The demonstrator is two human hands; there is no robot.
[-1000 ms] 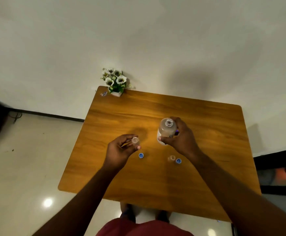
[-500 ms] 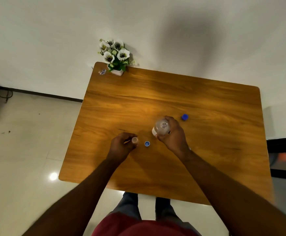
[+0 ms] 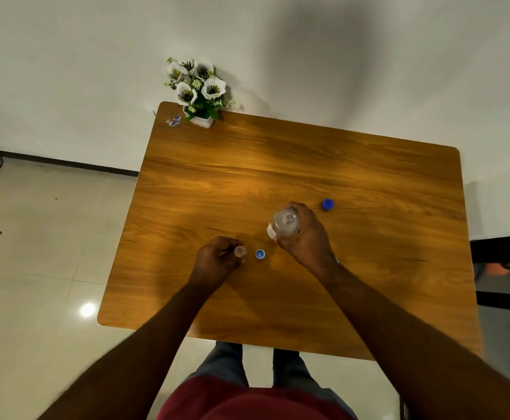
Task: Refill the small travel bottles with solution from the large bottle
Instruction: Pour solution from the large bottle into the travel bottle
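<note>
My right hand (image 3: 306,241) grips the large clear bottle (image 3: 284,225), uncapped, its open neck facing up over the wooden table (image 3: 369,268). My left hand (image 3: 215,262) holds a small clear travel bottle (image 3: 240,251), open at the top, upright and low at the table. A small blue cap (image 3: 260,254) lies between my hands. The large bottle's dark blue cap (image 3: 327,204) rests on the table to the right of the bottle. A second small bottle seen earlier is hidden behind my right wrist.
A white pot of artificial white flowers (image 3: 197,92) stands at the table's far left corner, with a small wrapper (image 3: 174,120) beside it. The table's back edge meets a white wall. Tiled floor lies to the left.
The view has tilted down and nearer the table. Both hands have come lower, the small bottle now close to the tabletop. The dark blue cap has come into sight.
</note>
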